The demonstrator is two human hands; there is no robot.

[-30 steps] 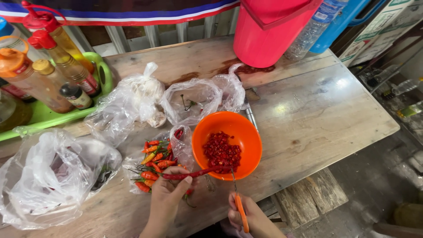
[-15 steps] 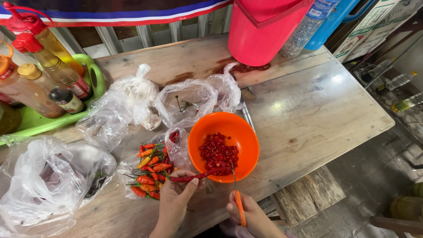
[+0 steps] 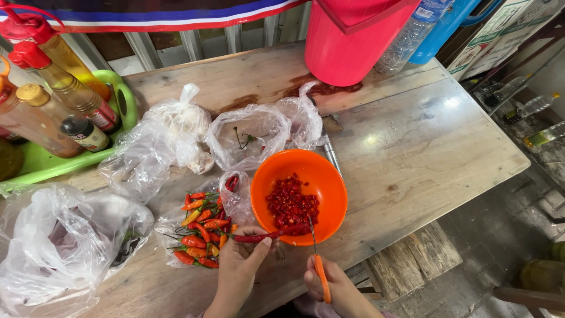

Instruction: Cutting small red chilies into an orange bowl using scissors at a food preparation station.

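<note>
Bowl (image 3: 299, 197) nearer; worn wooden table (image 3: 424, 147)

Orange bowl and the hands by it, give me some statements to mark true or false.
1. The orange bowl holds chopped red chili. True.
2. The left hand holds a green cucumber. False: it holds a red chili over the bowl's rim.
3. The right hand holds orange-handled scissors. True.
4. The whole chilies lie on a plate. False: they lie on a clear plastic bag.
5. The sauce bottles stand in a green tray. True.
</note>
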